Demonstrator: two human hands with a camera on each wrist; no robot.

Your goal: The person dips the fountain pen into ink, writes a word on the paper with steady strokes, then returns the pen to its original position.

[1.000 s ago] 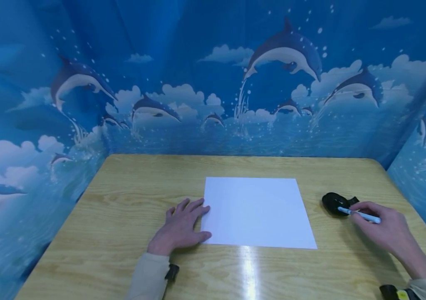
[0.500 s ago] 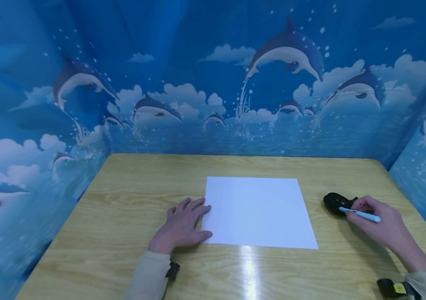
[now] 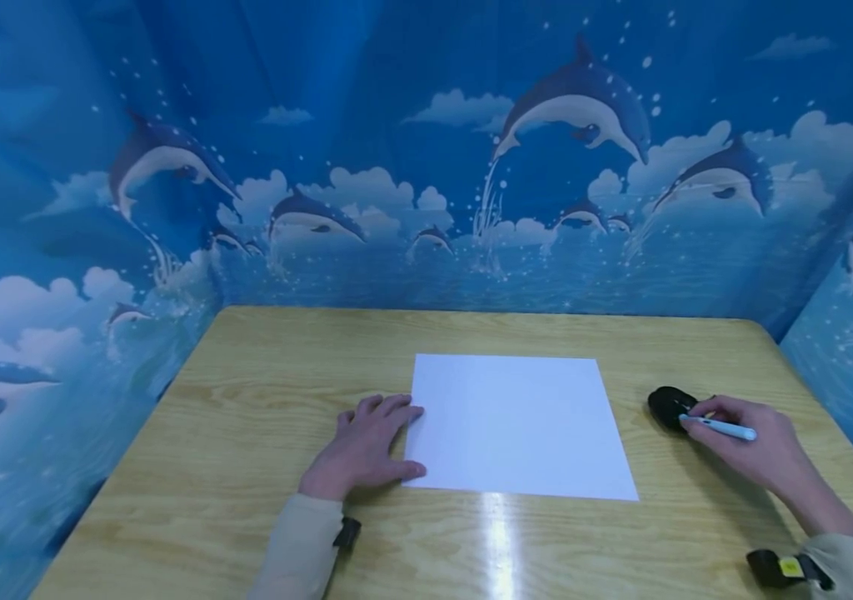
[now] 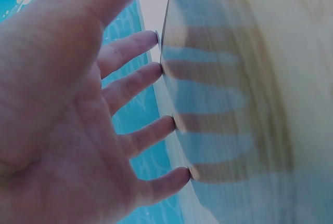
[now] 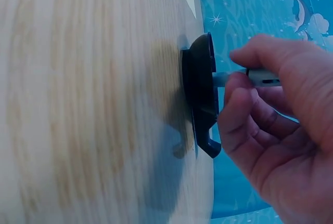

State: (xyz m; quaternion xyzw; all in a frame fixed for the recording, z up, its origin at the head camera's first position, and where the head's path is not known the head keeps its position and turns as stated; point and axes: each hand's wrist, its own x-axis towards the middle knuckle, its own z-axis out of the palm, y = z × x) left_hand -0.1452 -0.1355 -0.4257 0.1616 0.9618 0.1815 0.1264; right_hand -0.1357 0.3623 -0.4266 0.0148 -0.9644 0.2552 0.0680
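Note:
My right hand pinches a slim light-blue pen-like stick between thumb and fingers. Its front end points into a small black dish on the right of the table. In the right wrist view the dish shows a shallow bowl and a hooked tail, with the stick reaching its rim from the side. The stick's tip is hidden by the dish. A blank white sheet of paper lies mid-table. My left hand rests at its left edge, fingers spread and fingertips down, thumb on the lower left corner.
The wooden table has rounded far corners. Blue curtains printed with dolphins stand close behind it and on both sides. A black wrist strap with a yellow mark sits at my right sleeve.
My right hand has shifted slightly left with the stick, and its fingers now cover more of the dish's tail. The left hand and paper stay put.

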